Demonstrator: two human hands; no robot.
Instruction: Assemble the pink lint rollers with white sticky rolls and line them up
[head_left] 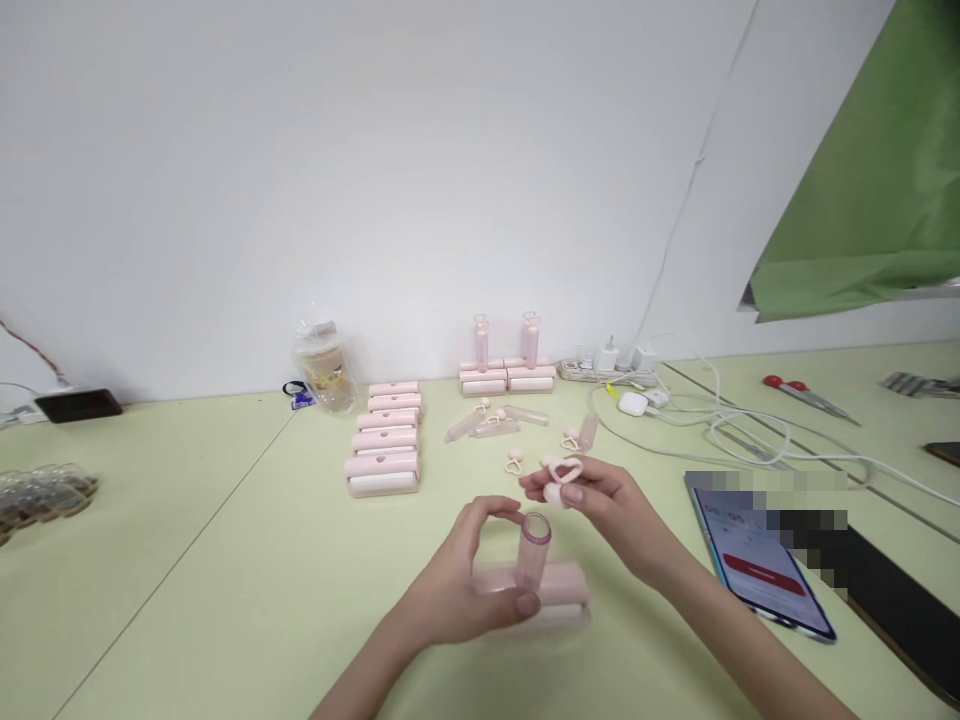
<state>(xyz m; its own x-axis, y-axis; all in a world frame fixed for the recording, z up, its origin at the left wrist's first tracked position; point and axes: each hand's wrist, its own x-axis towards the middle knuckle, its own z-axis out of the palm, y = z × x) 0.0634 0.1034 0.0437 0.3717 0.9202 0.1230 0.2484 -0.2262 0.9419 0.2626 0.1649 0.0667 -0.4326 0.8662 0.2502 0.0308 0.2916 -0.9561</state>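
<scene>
My left hand [472, 590] is closed around a pink block with a white lower part [564, 590] and the clear pink tube [534, 545] that stands upright on it. The tube's top end is open and round. Between the thumb and fingers of my right hand [604, 495] is a pale pink cap with a heart-shaped loop [564, 472], held just above and to the right of the tube's mouth. Beyond my hands lie another heart-loop cap [514, 461] and several loose clear tubes [495, 428].
Several pink blocks [382, 470] form a column at left. Two blocks with capped tubes [531, 375] stand by the wall. A bagged cup [328, 370], white cables [739, 425], scissors [810, 395] and a phone [757, 560] are also on the table [225, 560].
</scene>
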